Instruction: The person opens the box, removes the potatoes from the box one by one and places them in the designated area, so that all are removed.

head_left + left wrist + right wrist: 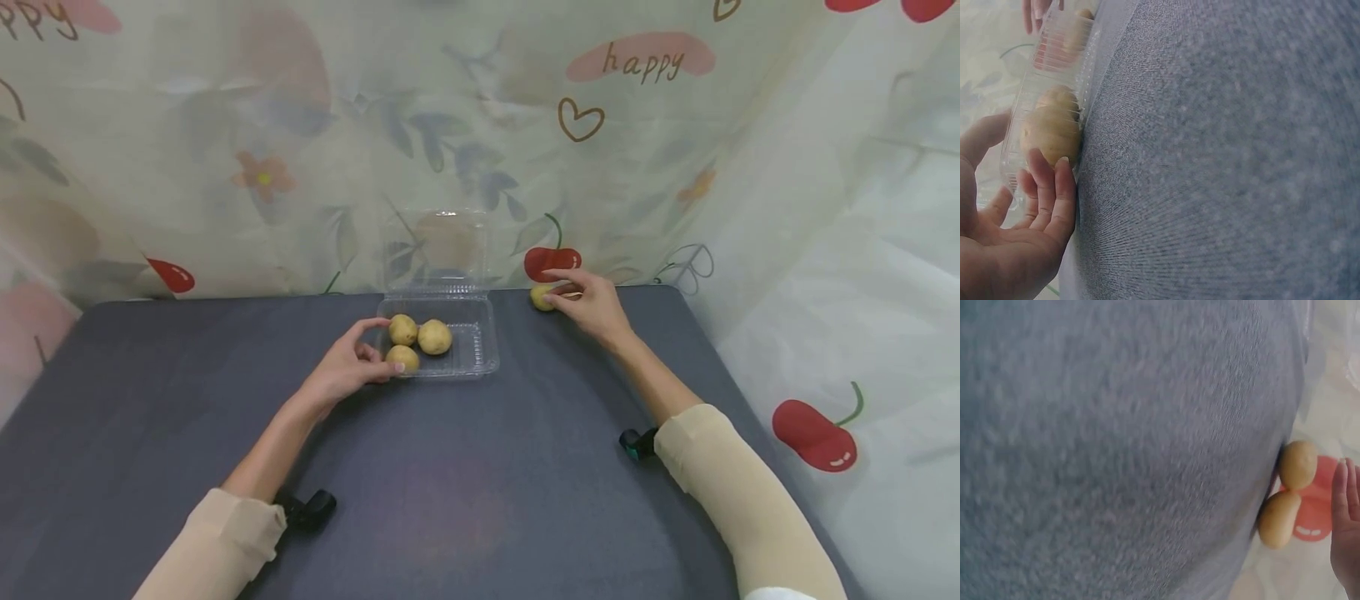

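Potatoes (435, 337); wide-spread hands (347, 364), left round container (494, 354)

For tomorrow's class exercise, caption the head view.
Left hand touching an open clear box of three potatoes, right hand at another potato.

You've room on near tbl (465, 475) & b/w box (472, 348) and R hand (596, 308); far side, raised lid (442, 246) + curtain (480, 75) block you.
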Motion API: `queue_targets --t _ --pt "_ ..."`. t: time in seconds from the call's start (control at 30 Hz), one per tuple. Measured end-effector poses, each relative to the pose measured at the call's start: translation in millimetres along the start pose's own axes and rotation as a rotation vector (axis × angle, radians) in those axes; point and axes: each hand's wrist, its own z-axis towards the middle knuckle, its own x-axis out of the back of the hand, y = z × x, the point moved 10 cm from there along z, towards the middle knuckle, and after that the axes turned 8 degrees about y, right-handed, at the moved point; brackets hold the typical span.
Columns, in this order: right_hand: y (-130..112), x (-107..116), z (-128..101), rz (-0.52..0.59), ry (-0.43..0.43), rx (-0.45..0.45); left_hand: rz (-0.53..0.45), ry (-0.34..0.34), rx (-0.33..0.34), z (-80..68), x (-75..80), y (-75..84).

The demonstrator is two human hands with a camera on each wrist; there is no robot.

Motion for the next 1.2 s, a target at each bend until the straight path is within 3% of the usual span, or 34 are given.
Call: queue_targets --t 0.5,1.07,1.2 --pt "-69.5 -11.1 -18.9 0.086 -0.058 0.044 0.008 0.001 0.005 1.5 0.7 -2.5" --pt "-86.8 -49.6 -21.8 0.292 -0.146 0.063 -0.019 0.001 0.007 2.1 -0.4 -5.6" --pt "-81.2 -60.7 -18.9 0.325 -0.151 0.082 -0.016 -0.001 0.009 3.2 -0.9 -5.1"
